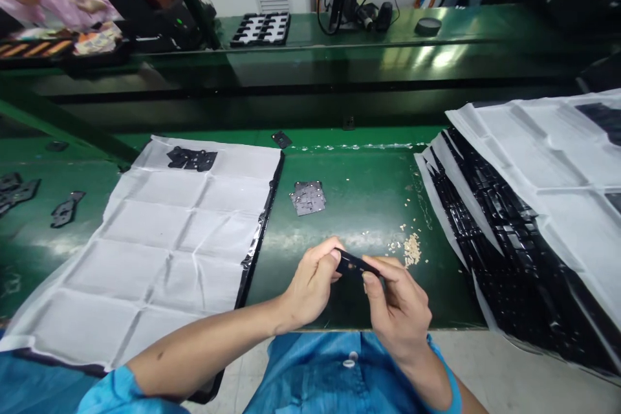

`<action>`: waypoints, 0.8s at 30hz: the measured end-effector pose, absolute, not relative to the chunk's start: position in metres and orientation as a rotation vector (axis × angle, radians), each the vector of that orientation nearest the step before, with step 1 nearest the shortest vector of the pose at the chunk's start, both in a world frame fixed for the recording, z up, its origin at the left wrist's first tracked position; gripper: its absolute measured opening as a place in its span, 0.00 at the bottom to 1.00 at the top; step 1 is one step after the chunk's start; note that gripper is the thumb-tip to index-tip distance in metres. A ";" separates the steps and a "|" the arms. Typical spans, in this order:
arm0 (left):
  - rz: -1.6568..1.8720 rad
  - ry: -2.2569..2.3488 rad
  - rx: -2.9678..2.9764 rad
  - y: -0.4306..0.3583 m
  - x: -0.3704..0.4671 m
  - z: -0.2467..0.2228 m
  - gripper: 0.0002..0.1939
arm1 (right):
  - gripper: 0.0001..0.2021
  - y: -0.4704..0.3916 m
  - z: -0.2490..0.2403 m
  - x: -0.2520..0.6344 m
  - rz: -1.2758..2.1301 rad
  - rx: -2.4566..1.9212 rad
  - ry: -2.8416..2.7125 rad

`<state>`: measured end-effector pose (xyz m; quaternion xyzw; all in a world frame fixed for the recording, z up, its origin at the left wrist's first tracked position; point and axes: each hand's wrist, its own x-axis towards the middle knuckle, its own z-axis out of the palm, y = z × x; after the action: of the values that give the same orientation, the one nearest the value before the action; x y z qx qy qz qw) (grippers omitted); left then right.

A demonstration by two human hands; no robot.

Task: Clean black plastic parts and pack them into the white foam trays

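Leaving some open worktop [359, 162] between, a white sheet [140, 265] and layered stack [519, 149] lie apart; near the front edge, left hand [312, 279] and right hand [401, 303], nearly closed, pinch a black part [356, 264].

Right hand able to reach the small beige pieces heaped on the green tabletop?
Likely yes: the beige heap lies uncovered just beyond the right hand, which, however, holds a slim black part.

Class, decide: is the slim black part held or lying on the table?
The slim black part is held: left hand grips one end, right hand the other.
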<state>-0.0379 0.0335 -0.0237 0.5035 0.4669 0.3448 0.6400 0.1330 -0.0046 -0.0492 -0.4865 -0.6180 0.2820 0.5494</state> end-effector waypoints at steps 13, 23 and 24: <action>0.722 1.181 1.336 0.024 -0.043 -0.017 0.22 | 0.08 0.012 -0.031 0.128 1.120 -1.209 -1.119; 0.607 1.344 1.689 0.037 -0.085 -0.036 0.16 | 0.06 0.023 -0.050 0.108 1.339 -1.299 -0.952; 0.603 1.350 1.683 0.041 -0.090 -0.040 0.18 | 0.05 0.025 -0.052 0.105 1.349 -1.306 -0.930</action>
<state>-0.0897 0.0407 -0.0404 0.6762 0.5426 0.2422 0.4355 0.1051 0.0250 -0.0521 -0.5401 -0.3844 0.5578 0.4995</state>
